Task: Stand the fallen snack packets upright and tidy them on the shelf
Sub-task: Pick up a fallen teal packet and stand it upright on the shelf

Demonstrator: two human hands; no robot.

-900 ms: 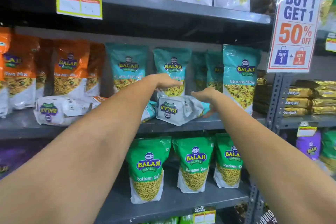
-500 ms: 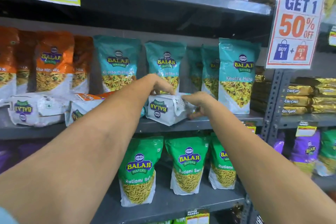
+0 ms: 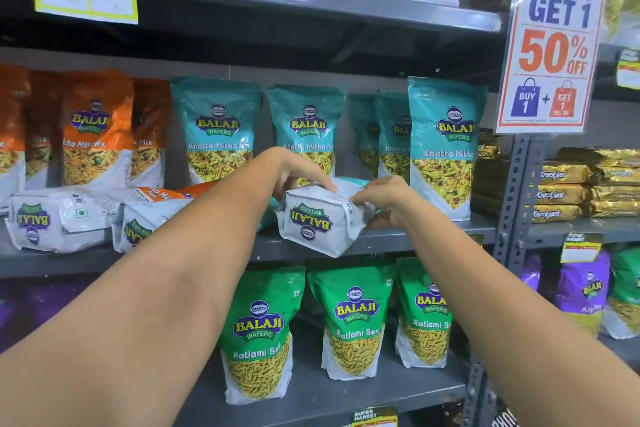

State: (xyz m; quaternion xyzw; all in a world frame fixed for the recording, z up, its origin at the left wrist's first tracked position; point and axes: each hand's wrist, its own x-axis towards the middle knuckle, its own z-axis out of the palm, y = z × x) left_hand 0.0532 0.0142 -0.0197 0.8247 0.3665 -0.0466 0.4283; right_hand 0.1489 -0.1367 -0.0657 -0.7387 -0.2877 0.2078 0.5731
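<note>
Khatta Mitha packet [image 3: 320,220] lying flat w/ base toward cam, front edge of mid shelf [image 3: 398,241]. Left hand [image 3: 298,172] grips its top, right hand [image 3: 388,203] its right side. 2 more fallen packets [image 3: 59,220] at left.

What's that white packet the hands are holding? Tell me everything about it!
The packet is a shiny plastic snack pouch lying on its side at the front edge of the middle shelf. Its white bottom faces us, with a purple and yellow Balaji Wafers logo upside down, and teal shows behind. The left hand grips its top; the right hand holds its right side.
</note>
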